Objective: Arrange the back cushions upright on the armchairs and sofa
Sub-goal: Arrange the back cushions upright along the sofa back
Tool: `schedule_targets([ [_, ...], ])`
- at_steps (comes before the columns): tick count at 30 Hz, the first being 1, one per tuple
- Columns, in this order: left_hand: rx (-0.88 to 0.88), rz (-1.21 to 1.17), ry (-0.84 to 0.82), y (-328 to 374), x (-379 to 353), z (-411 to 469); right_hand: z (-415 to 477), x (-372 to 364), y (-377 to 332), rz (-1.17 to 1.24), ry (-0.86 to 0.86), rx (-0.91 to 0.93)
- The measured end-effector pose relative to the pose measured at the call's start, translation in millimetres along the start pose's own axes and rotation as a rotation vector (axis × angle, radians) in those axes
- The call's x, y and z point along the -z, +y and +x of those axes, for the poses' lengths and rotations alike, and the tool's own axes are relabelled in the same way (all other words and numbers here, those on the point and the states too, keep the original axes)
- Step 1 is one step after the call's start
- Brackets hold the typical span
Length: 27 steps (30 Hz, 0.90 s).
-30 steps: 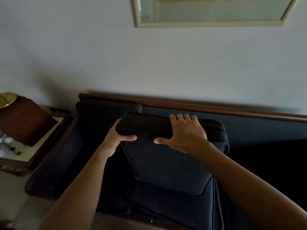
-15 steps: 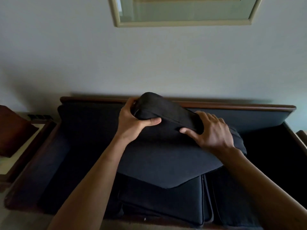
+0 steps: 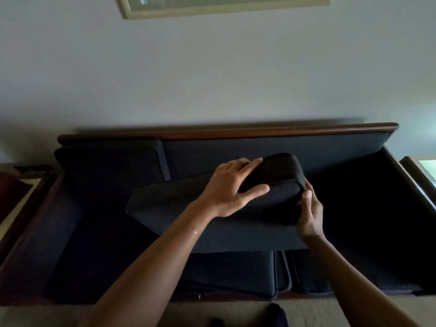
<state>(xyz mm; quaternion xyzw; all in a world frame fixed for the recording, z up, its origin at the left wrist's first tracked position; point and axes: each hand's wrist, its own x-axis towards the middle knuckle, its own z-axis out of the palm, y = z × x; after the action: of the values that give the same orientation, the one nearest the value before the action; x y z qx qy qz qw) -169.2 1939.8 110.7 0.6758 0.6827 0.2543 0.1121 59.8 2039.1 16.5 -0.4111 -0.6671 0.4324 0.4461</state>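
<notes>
A dark navy back cushion point(image 3: 179, 208) is lifted over the sofa seat, lying nearly flat and turned at an angle. My left hand point(image 3: 232, 188) grips its thick top edge from above. At the cushion's right corner my right hand point(image 3: 310, 214) holds it from the side. Another back cushion point(image 3: 108, 171) stands upright against the left end of the sofa's backrest. The sofa point(image 3: 236, 132) has a dark wooden frame and dark seat cushions point(image 3: 226, 272).
A framed picture point(image 3: 212, 8) hangs on the wall above the sofa. A wooden side table point(image 3: 21, 197) stands at the left arm, another table point(image 3: 422, 171) at the right. Beige carpet point(image 3: 306, 310) lies in front, with a dark object point(image 3: 276, 315) on it.
The cushion has been swung round to the right over the seat. My left hand moved right along its top edge and my right hand shifted to its right corner. The view panned right.
</notes>
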Motion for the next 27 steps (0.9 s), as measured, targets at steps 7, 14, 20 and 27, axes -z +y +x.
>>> schedule_targets([
  [7,0.476,0.326,0.228,-100,-32,-74,-9,15,19,0.073,0.23,-0.164],
  [14,0.871,0.227,0.386,-144,-15,-100,-12,7,34,0.067,0.392,-0.337],
  [20,0.924,-0.356,0.793,-166,-24,-100,3,-9,33,0.04,0.563,-0.42],
  [27,1.083,-0.75,1.087,-178,-30,-48,47,-32,31,-0.042,0.668,-0.499],
])
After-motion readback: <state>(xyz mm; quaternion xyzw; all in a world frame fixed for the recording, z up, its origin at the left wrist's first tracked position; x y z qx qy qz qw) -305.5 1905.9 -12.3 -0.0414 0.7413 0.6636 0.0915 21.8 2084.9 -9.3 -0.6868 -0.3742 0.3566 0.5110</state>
